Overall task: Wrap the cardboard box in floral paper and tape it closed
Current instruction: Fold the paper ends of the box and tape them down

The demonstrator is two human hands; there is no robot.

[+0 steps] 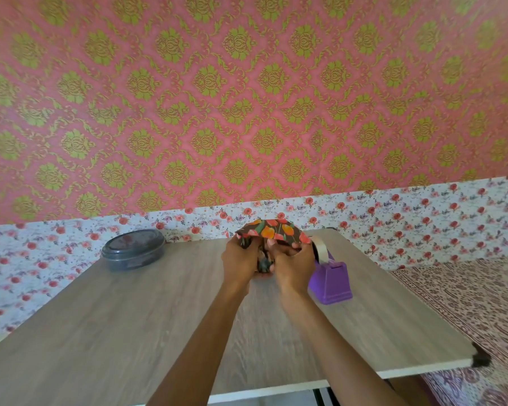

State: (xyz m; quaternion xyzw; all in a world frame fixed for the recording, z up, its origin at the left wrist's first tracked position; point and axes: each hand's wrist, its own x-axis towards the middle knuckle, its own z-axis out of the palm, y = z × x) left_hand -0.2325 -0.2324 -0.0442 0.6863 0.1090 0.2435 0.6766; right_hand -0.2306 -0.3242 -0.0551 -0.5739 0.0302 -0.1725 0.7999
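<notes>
From the head camera, both arms reach forward over the middle of the wood-grain table (129, 317), and the two hands meet around one small bundle toward its far edge. The floral paper (272, 231), dark with orange and red blooms, puffs up in a loose crest above the knuckles. The left hand (241, 260) has its fingers curled round the bundle's left side, and the right hand (292, 266) pinches the paper on the right, fingers tucked into the folds. The cardboard box itself does not show; presumably it sits inside the paper between the palms, though I cannot confirm that. Whether the bundle rests on the table or hangs just above it is hard to tell.

What matters for taping is the purple tape dispenser (333, 284). It stands just beside the right hand, on its outer side, its long axis running away from the person and its roll (320, 252) at the far end. The right hand is clearly the nearer one, so the left would have to pin the folds alone.

A dark round lidded container (134, 249) sits well apart at the far left.
</notes>
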